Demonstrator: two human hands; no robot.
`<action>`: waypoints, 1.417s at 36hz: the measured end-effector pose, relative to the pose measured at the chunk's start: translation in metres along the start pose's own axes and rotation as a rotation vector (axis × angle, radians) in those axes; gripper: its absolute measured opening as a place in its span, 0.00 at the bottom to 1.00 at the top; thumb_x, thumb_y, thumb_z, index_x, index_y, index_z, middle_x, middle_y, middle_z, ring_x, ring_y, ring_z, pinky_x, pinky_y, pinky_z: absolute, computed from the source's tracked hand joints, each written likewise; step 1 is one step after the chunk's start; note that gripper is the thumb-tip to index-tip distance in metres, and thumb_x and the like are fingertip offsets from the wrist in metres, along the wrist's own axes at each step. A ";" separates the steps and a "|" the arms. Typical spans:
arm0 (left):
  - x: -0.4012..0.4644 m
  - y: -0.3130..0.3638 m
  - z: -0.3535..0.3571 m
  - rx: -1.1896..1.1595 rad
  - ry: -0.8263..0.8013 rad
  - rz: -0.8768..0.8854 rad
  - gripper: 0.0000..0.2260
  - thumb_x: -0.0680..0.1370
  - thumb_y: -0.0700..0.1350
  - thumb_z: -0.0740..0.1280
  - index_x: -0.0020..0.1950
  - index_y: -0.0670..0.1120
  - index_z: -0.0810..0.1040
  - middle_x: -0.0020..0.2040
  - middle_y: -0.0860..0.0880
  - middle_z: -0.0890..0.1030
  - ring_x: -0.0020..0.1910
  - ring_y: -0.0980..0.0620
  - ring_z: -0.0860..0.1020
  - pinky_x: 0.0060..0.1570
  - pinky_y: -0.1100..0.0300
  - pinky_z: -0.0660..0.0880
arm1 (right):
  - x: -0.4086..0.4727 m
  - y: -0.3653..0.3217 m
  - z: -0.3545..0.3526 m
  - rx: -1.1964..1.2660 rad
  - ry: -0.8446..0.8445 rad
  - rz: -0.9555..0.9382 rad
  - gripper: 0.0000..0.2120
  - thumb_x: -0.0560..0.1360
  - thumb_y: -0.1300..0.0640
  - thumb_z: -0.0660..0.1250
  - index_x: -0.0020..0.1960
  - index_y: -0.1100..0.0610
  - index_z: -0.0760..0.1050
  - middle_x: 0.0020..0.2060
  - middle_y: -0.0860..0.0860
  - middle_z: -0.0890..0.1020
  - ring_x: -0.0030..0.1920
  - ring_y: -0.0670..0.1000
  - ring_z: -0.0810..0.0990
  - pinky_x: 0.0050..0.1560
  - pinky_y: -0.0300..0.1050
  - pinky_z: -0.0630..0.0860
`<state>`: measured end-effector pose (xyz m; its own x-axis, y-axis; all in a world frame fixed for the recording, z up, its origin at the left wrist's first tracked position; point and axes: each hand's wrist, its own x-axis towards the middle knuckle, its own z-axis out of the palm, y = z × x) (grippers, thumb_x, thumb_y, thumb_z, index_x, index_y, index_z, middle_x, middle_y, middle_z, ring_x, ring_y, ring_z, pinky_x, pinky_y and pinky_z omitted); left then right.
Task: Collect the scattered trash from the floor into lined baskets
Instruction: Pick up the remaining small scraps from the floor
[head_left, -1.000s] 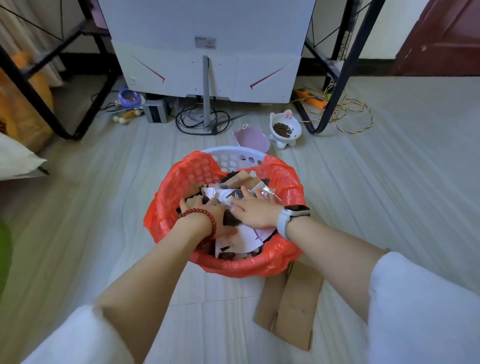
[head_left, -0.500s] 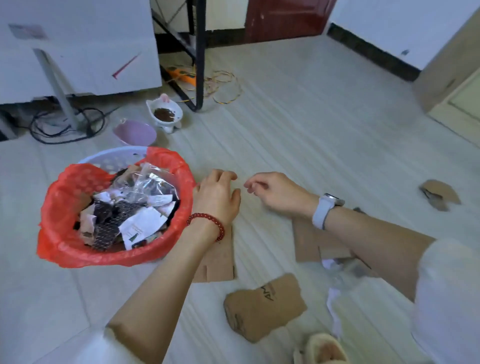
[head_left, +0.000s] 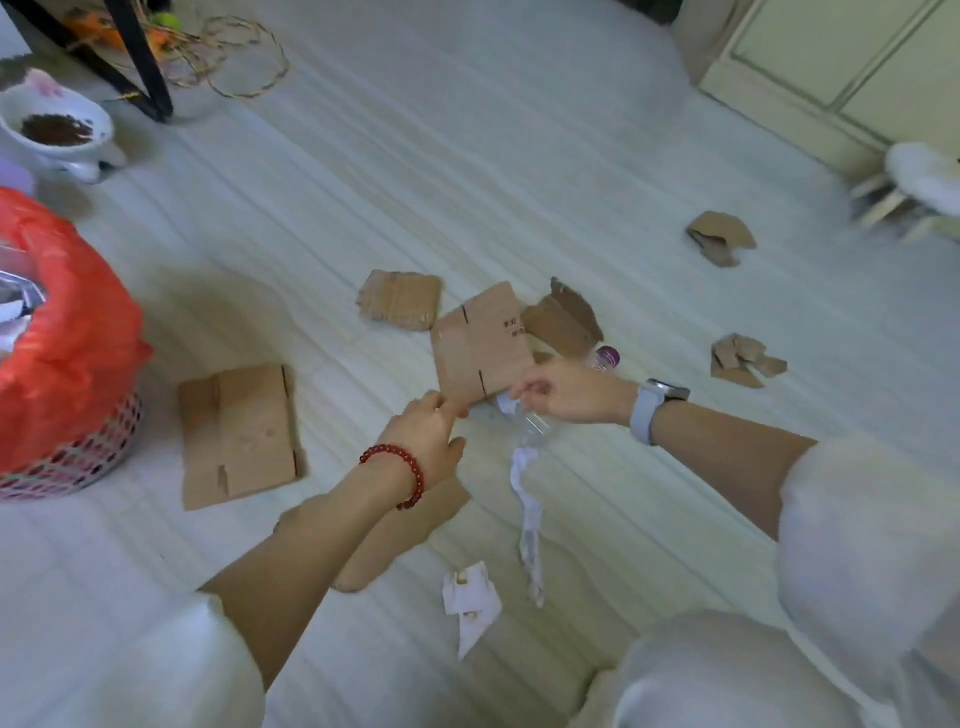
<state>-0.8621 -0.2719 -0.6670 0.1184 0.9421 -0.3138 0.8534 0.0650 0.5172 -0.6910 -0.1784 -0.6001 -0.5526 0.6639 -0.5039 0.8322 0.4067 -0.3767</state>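
Cardboard piece (head_left: 480, 343) flat on floor, left fingers (head_left: 451, 410) pinching its near edge; right hand (head_left: 566, 395) curled on clear bottle (head_left: 530, 426). Risk: thin pinch slips, trailing label strip (head_left: 527, 499) tears off; basket (head_left: 62, 353) well apart.

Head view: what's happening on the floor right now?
A person is reaching for trash on the floor. The right hand pinches a clear plastic wrapper; the left hand touches the printed cardboard piece. More cardboard scraps lie around. The red-lined basket sits left, already holding trash.
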 end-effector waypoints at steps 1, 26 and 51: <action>-0.002 0.002 0.012 -0.003 -0.025 -0.013 0.18 0.78 0.46 0.60 0.68 0.47 0.66 0.66 0.45 0.67 0.64 0.45 0.68 0.62 0.50 0.68 | -0.005 0.012 0.009 -0.005 -0.022 0.002 0.12 0.77 0.61 0.59 0.57 0.60 0.78 0.54 0.56 0.81 0.55 0.54 0.77 0.49 0.38 0.68; -0.029 0.009 0.176 0.263 -0.270 -0.074 0.08 0.75 0.42 0.62 0.53 0.44 0.72 0.53 0.46 0.75 0.54 0.46 0.70 0.45 0.58 0.61 | -0.004 0.104 0.218 -0.069 0.111 -0.028 0.04 0.76 0.64 0.58 0.44 0.62 0.71 0.49 0.61 0.75 0.50 0.61 0.74 0.43 0.50 0.67; 0.010 0.106 0.206 -0.256 -0.211 0.289 0.18 0.77 0.37 0.60 0.67 0.44 0.67 0.55 0.46 0.79 0.47 0.43 0.78 0.40 0.59 0.67 | -0.219 0.194 0.249 0.380 0.144 0.879 0.34 0.69 0.49 0.72 0.67 0.60 0.61 0.58 0.58 0.66 0.53 0.61 0.73 0.53 0.49 0.71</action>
<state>-0.6661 -0.3229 -0.7791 0.4577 0.8474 -0.2693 0.6196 -0.0868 0.7801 -0.4198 -0.4014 -0.7560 0.2921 0.7152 -0.6350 0.8615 -0.4851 -0.1500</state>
